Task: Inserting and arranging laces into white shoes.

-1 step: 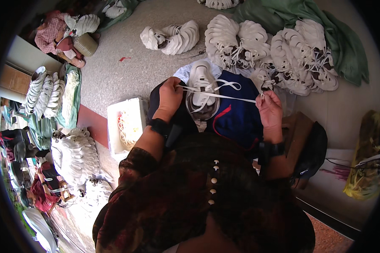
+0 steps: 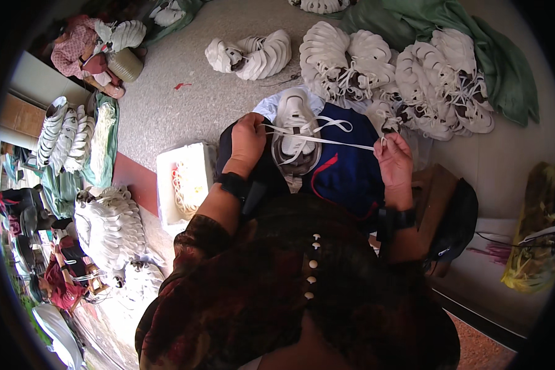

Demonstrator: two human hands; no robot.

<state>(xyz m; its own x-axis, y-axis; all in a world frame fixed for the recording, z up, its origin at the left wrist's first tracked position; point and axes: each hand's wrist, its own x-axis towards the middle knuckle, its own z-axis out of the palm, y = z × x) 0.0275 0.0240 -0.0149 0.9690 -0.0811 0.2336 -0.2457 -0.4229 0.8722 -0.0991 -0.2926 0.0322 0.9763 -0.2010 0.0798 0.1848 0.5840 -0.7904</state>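
A white sneaker (image 2: 295,117) lies on my lap, its toe pointing away and its dark-lined opening toward me. White shoelace (image 2: 345,143) runs through its eyelets and stretches across the shoe between my two hands. My left hand (image 2: 251,132), left of the shoe, is closed on the lace. On the right, my right hand (image 2: 393,154) pinches the other stretch of lace between thumb and fingers. A loose loop of lace rests on the dark blue cloth (image 2: 357,176) beside the shoe. Both lace ends are hard to make out.
Stacks of white shoes (image 2: 327,58) stand ahead by a green sheet (image 2: 505,68). A white box (image 2: 206,166) with bundled laces sits at my left, near another shoe pile (image 2: 108,228). A wooden stool (image 2: 435,185) is at my right. Other people (image 2: 77,49) sit at the left.
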